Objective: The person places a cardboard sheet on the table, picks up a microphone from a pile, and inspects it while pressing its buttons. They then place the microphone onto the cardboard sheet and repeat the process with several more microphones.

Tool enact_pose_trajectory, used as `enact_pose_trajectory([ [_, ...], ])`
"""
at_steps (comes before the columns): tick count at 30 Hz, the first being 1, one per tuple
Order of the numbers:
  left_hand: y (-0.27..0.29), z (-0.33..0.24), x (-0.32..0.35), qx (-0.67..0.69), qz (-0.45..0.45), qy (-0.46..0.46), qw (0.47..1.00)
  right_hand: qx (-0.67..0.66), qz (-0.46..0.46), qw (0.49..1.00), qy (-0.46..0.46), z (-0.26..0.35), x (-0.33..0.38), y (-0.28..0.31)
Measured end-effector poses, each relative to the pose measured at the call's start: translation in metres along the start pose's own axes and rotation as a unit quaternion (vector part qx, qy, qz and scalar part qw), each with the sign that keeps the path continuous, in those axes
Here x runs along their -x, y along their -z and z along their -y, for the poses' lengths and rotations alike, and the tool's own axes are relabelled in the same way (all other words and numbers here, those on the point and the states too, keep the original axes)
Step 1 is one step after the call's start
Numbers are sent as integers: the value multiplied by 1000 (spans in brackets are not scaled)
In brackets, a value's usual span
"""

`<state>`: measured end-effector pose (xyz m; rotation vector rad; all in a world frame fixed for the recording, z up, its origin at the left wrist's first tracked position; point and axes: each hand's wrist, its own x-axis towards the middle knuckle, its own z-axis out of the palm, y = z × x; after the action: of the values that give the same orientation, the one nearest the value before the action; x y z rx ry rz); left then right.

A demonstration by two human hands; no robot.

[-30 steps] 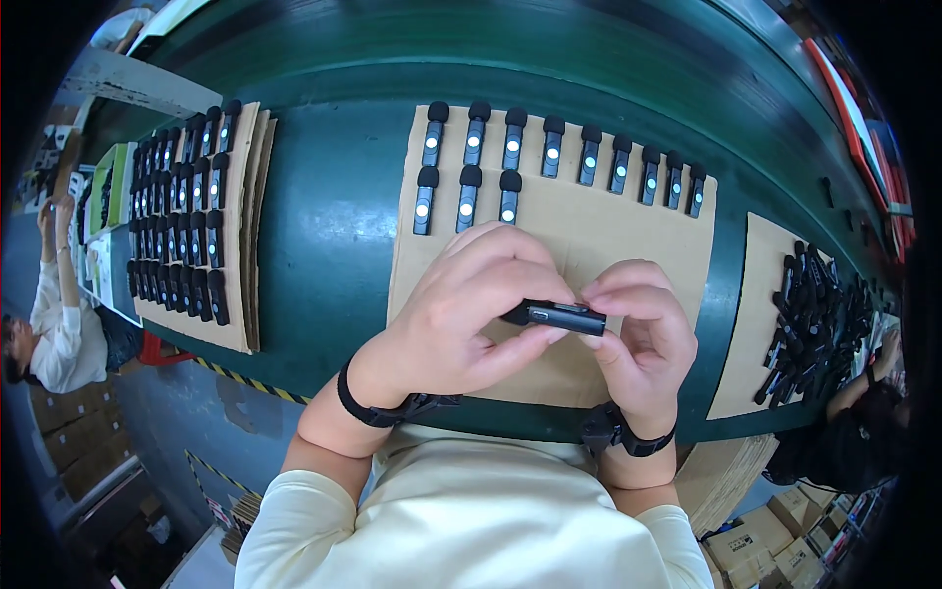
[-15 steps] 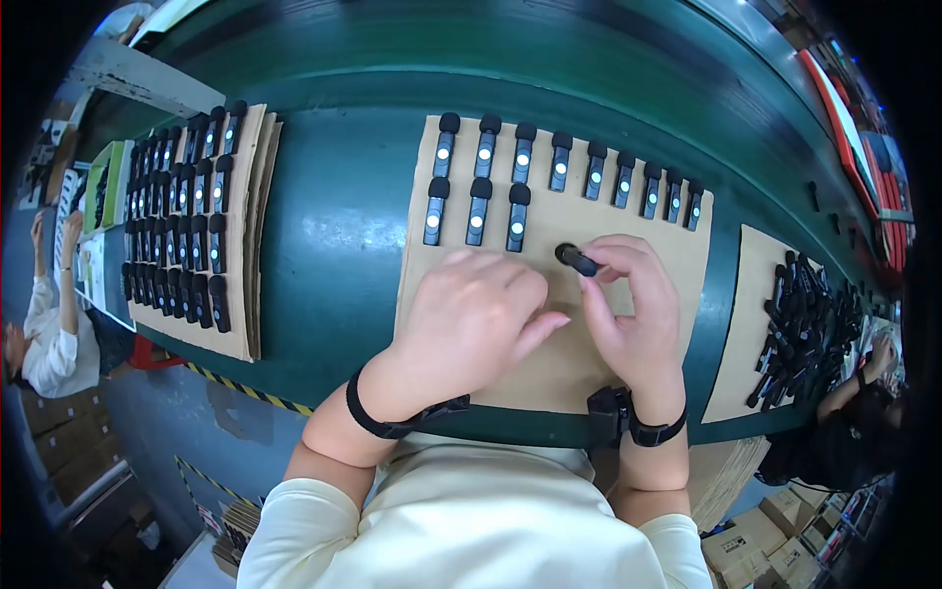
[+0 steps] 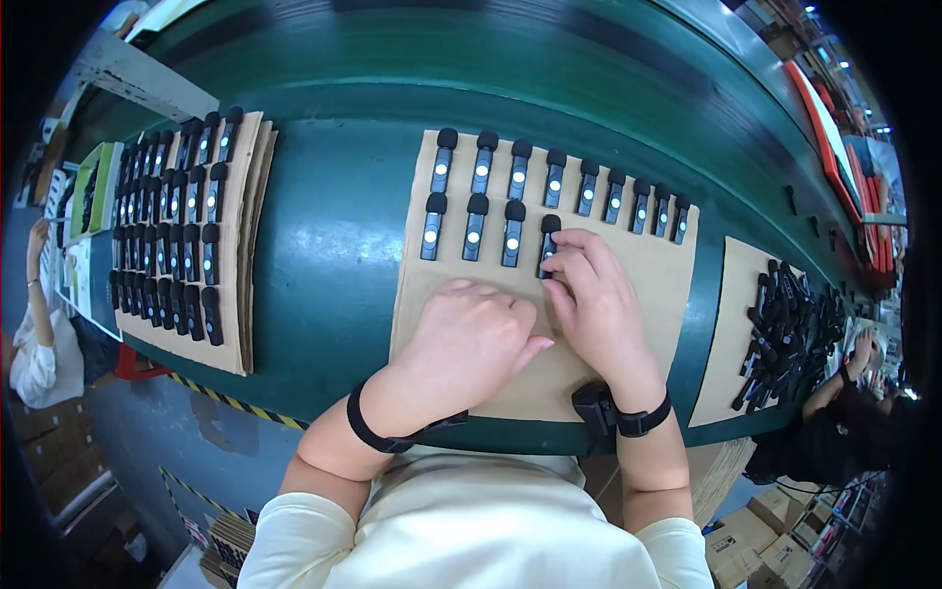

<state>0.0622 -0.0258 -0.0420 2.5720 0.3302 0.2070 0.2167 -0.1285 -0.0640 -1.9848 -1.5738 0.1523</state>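
Since half a second ago, the right hand (image 3: 597, 309) has carried the small black device (image 3: 548, 245) to the far side and laid it on the cardboard sheet (image 3: 648, 285), as fourth piece of the near row, just right of three other devices (image 3: 473, 228). Its fingers are pressed together on the device, flat on top. The left hand (image 3: 471, 339) rests loosely curled on the sheet, just beside the right hand, holding nothing I can see. Farther on the sheet lies a longer row of devices (image 3: 589, 187). At far left, a stack of sheets (image 3: 240, 285) is filled with devices. At right, another sheet (image 3: 731, 324) carries a loose pile of black parts (image 3: 785, 329).
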Motion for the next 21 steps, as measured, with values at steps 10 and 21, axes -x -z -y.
enact_pose_trajectory([
  [10,3,-4,-2,-3,-4,-7,1000,-1,-29,999,-21,-4,8,22],
  [21,1,-8,-3,-18,2,22,1000,264,-79,929,-248,-126,95,139],
])
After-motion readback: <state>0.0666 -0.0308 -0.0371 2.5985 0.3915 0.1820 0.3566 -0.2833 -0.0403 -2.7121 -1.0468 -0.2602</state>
